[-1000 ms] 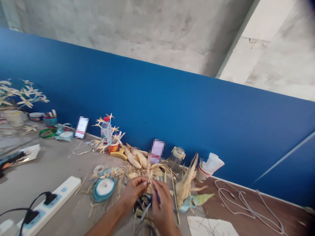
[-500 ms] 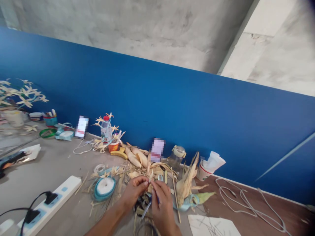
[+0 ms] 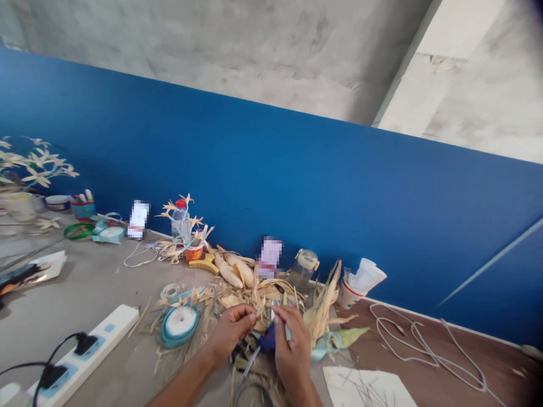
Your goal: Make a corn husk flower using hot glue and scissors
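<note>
My left hand (image 3: 232,330) is closed in a pinch on a small pale piece of corn husk (image 3: 259,312), which shows just past the fingertips. A short gap to the right, my right hand (image 3: 293,345) has thumb and forefinger pressed together. Whatever is between them is too small to make out. Below and between the hands lies a dark blue tool (image 3: 267,339), perhaps a glue gun, partly covered by the right hand. Dry husk scraps (image 3: 231,299) spread behind the fingers. Left of the hands is a roll of blue ribbon (image 3: 180,324).
A white power strip (image 3: 91,350) with black plugs lies at the left front. Behind the hands stand a phone (image 3: 270,257), a lidded jar (image 3: 304,267) and husk flowers (image 3: 180,226) by a bottle. At right are a paper cup (image 3: 350,294), white cable (image 3: 428,350) and white sheet with thin wires (image 3: 367,387).
My right hand has moved right, away from the left hand, and a gap now shows between their fingertips. More of the blue tool is visible. My left hand stays almost in place.
</note>
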The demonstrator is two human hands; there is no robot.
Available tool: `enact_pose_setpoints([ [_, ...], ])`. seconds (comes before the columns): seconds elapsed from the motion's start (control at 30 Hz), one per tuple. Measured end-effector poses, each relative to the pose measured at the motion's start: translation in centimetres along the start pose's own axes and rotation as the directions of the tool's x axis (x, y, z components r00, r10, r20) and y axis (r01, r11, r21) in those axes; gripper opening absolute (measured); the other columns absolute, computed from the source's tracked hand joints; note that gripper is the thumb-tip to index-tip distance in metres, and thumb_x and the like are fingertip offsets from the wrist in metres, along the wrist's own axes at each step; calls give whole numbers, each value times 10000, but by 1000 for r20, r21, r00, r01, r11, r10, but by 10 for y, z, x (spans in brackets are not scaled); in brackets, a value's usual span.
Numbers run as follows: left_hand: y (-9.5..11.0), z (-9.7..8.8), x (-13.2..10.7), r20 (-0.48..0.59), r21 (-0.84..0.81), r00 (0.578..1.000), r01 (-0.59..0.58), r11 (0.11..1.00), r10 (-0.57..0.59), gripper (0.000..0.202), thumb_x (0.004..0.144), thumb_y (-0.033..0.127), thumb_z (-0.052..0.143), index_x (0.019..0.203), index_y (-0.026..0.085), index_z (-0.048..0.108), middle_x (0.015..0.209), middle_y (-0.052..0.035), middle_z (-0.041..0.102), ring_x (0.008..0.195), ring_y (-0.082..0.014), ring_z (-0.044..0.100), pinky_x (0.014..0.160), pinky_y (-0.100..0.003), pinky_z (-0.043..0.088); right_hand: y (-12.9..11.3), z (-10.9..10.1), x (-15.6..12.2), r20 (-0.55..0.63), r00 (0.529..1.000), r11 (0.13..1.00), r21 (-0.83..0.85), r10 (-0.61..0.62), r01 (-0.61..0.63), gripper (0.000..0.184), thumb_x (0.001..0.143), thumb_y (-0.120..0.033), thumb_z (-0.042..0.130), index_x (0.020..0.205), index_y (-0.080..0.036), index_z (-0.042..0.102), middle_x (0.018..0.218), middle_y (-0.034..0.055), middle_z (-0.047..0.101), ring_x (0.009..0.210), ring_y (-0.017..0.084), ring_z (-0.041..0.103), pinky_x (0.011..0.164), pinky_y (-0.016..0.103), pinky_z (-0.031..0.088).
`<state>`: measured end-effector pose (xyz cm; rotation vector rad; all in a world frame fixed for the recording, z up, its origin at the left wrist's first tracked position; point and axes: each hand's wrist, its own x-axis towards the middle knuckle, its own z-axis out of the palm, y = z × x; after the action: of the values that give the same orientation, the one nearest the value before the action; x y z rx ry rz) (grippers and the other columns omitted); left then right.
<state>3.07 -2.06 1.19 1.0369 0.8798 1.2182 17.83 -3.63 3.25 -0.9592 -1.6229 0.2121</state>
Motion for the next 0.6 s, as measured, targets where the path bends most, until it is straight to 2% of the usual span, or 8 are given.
enact_pose_setpoints([
  [0.1,-1,0,-1,41,39,999,13,999,-15,430,618,557,742,649,145,624,494,55,417,467,-74,286,459,-230,190,-1,-3,7,64,994,986,137,90,-98,178,859,-165,510,865,-209,682,838,48,650,812,179,627,741,292,504],
  [0.2,1,0,-2,67,77,997,26,997,-31,442,608,572,738,630,148,616,488,57,415,467,-76,286,461,-231,190,-2,-3,10,148,976,962,198,158,-186,159,820,-157,548,798,-212,696,807,31,645,800,172,621,745,280,499],
  [0.6,4,1,-5,123,119,990,50,992,-65,442,620,584,719,637,159,600,503,69,375,483,-79,244,475,-246,167,-2,-6,16,245,940,916,265,237,-300,104,756,-163,577,744,-197,675,739,8,615,722,159,596,657,247,471],
])
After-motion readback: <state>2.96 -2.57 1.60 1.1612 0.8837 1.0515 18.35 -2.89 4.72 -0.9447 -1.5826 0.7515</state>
